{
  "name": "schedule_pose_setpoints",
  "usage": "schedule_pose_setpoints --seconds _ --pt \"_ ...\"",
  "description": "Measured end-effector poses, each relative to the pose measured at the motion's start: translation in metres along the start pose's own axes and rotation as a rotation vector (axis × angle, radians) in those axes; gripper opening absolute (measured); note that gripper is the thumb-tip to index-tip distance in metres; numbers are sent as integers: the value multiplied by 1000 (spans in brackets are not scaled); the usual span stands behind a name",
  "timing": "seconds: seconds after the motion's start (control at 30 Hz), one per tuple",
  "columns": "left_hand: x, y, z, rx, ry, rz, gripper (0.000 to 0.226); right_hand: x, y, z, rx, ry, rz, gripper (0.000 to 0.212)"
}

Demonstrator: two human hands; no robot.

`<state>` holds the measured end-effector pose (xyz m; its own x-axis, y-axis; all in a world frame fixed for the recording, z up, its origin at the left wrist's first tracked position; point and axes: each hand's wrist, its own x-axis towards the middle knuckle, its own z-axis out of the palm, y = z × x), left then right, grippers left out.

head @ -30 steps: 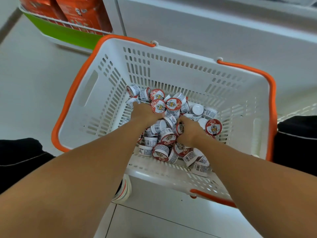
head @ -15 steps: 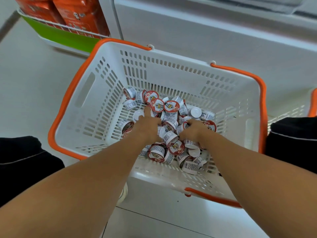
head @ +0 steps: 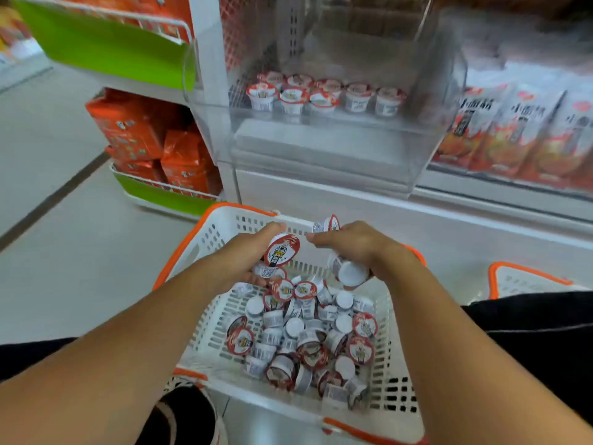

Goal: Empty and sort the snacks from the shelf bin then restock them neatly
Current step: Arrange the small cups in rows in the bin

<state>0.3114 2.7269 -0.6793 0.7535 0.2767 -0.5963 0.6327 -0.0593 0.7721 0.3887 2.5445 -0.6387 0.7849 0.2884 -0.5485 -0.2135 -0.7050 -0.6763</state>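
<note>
- While both hands are raised above the white basket (head: 205,242) with orange rim, each holds small snack cups; the left hand (head: 247,255) has its grip curled round a cup (head: 281,250) whose red-and-white lid faces the camera, with another cup (head: 268,272) tucked just beneath it in the same palm
- Right hand (head: 356,245): its fingers are clamped on a cluster of cups (head: 348,271) under the palm, white bottoms showing; one more cup (head: 326,224) is pinched at the fingertips, tilted, over the far rim of the basket
- Loose cups (head: 305,335) lie heaped in the near half of the basket, jumbled, some lid-up, some on their sides
- Far from the basket, a clear shelf bin (head: 321,139) holds a short row of upright cups (head: 321,96) along its back
- Orange packets (head: 150,139) fill the green-edged racks to the left; pale pouches (head: 519,130) stand on the shelf to the right
- A second orange-rimmed basket (head: 526,279) shows at the right edge
</note>
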Motion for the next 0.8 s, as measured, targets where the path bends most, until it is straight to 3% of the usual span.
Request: schedule_pose_setpoints --seconds 0.2,0.27,0.37,0.47,0.67,0.8 --pt "-88 111 -37 32 102 386 46 -94 -84 -63 -98 242 -322 36" --pt "-105 134 -45 95 198 551 54 -107 -113 -88 -186 333 -397 36" --pt "-104 153 -54 277 360 789 61 -95 -152 -118 -432 438 -411 38" --pt "-78 165 -64 601 550 965 52 -53 -171 -125 -659 357 -326 34" --pt "-24 169 -74 723 601 956 48 45 -177 -117 -923 266 -123 28" --pt "-6 167 -80 763 501 866 53 79 -175 -118 -963 250 -60 26"
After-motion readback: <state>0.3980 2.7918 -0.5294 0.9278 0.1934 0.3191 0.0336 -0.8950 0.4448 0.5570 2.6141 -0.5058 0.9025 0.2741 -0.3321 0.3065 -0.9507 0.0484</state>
